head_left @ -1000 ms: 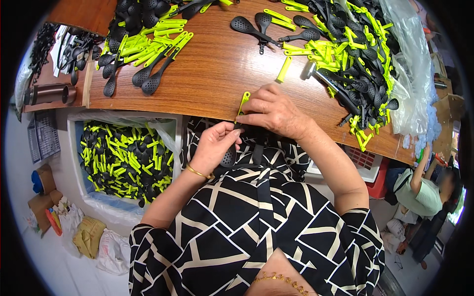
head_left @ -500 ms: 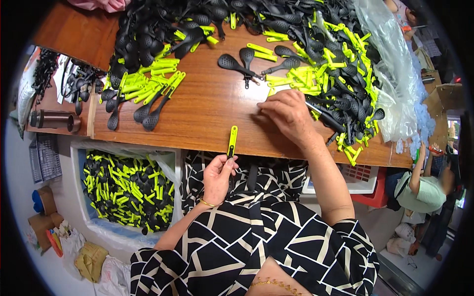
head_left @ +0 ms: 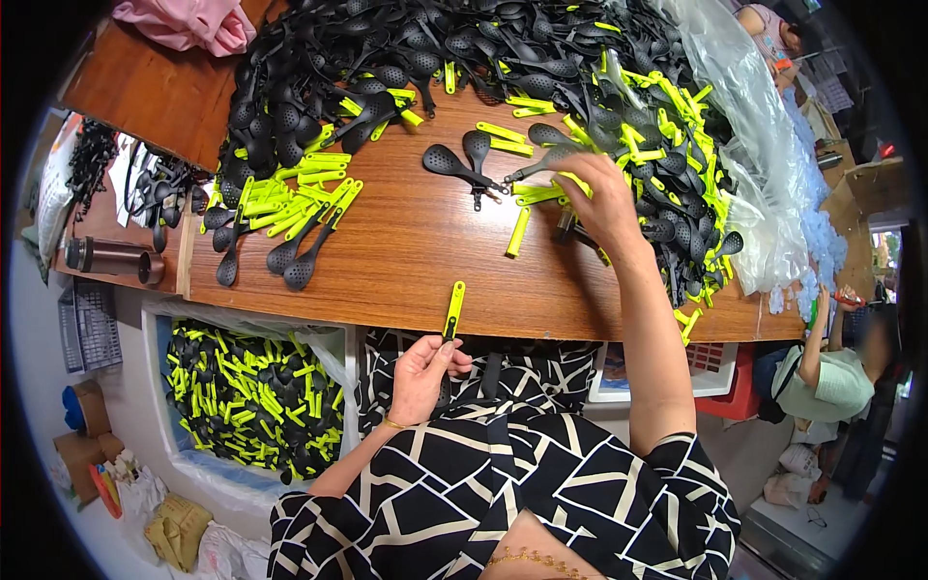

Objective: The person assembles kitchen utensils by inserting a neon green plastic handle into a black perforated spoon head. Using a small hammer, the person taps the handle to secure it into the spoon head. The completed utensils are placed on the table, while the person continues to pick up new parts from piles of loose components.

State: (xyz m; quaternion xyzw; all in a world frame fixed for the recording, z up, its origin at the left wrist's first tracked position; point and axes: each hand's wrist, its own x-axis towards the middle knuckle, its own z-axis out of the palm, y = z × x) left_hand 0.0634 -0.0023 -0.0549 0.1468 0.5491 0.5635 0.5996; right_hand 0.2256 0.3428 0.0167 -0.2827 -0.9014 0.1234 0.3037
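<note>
My left hand (head_left: 420, 382), by the table's front edge, is closed on a small perforated spoon. Its lime-green handle (head_left: 454, 307) points up past my fingertips; its black head is mostly hidden below my hand. My right hand (head_left: 604, 198) is over the right side of the table, fingers bent, with a lime-green handle piece (head_left: 577, 182) at the fingertips. Under that hand a dark object (head_left: 567, 228) is partly covered and blurred. Left of it lie a loose lime-green handle (head_left: 517, 233) and several black perforated spoon heads (head_left: 447, 161).
A large heap of black spoon heads (head_left: 464, 43) spans the back. Finished-looking spoons (head_left: 302, 269) lie fanned out at left near lime-green handles. Below the table stands a lined bin (head_left: 350, 387) full of spoons. Clear plastic sheeting (head_left: 773, 217) runs along the right edge. Another person (head_left: 826, 377) works far right.
My right hand has moved up and to the right, over the lime-green pieces. A loose lime-green handle now shows to its left. My left hand still holds the spoon; the whole view has shifted slightly.
</note>
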